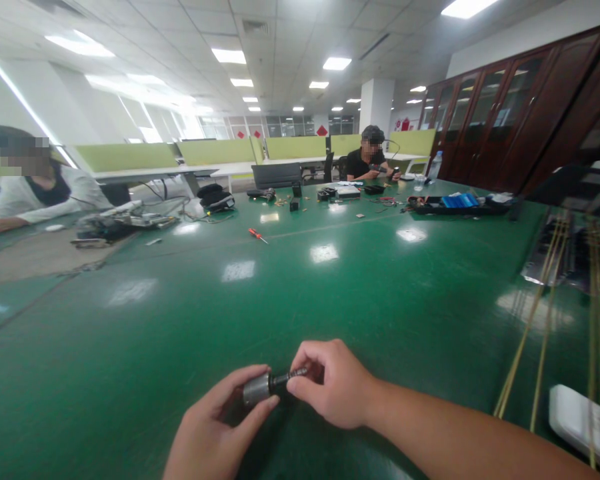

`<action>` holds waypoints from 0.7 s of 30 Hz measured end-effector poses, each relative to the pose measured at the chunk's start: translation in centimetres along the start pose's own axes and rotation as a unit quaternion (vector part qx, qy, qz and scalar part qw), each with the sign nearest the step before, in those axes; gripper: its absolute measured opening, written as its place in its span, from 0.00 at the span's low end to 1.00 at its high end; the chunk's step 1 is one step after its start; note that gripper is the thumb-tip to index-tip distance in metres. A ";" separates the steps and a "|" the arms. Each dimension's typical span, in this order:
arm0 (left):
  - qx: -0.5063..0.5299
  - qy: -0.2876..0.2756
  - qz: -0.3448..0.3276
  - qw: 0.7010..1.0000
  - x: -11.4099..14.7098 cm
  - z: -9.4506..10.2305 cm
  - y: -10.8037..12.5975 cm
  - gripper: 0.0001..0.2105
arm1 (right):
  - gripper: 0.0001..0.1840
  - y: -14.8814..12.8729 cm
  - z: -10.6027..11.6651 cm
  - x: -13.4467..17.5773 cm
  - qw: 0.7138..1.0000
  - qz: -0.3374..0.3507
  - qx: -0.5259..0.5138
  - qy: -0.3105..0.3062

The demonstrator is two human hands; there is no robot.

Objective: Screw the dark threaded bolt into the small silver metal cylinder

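Low over the green table (190, 320), my left hand (215, 427) grips a silver metal cylinder (257, 390) between thumb and fingers. A thin dark shaft (280, 381) sticks out of the cylinder's right end. My right hand (333, 383) pinches the far end of that shaft with thumb and forefinger. Cylinder and shaft lie in one line, tilted slightly up to the right. Whether the shaft is fixed to the cylinder or a separate piece in it, I cannot tell.
An orange screwdriver (257, 235) lies mid-table. A black tray (455, 205) with a blue item sits at the back right. Yellow rods (540, 313) and a white case (575, 420) are on the right. Electronic parts (125, 223) lie at left. Two people sit across the table.
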State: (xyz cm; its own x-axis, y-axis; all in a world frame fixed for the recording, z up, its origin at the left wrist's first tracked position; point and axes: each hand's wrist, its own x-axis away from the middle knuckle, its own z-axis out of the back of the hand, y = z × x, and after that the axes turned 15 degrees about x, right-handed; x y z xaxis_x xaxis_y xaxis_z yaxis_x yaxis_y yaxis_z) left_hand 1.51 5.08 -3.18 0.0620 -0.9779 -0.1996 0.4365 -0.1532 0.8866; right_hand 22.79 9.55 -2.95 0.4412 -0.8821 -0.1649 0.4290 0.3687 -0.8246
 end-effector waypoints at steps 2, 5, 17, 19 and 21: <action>0.002 0.000 0.002 1.000 0.0 0.0 0.0 0.20 | 0.03 0.0 0.0 0.1 1.000 0.000 0.000 0.004; 0.000 0.005 0.001 1.000 0.1 -0.1 0.0 0.19 | 0.02 0.0 0.1 0.1 1.000 0.003 0.001 0.011; -0.009 0.013 -0.008 1.000 0.0 -0.1 0.3 0.19 | 0.01 -0.2 0.2 0.1 1.000 0.007 -0.003 0.023; -0.010 0.015 -0.005 1.000 0.0 -0.1 0.2 0.19 | 0.01 -0.2 0.3 0.0 1.000 0.005 -0.009 0.024; -0.011 0.017 -0.006 1.000 0.0 -0.1 0.1 0.20 | 0.02 -0.2 0.5 -0.1 1.000 0.004 -0.016 0.023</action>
State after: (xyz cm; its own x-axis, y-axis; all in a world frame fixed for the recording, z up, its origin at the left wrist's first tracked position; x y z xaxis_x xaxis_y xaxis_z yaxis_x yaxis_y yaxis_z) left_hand 1.67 5.09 -3.11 0.0866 -0.9706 -0.2246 0.4578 -0.1614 0.8743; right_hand 23.07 9.70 -2.55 0.4083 -0.8915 -0.1961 0.3998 0.3678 -0.8396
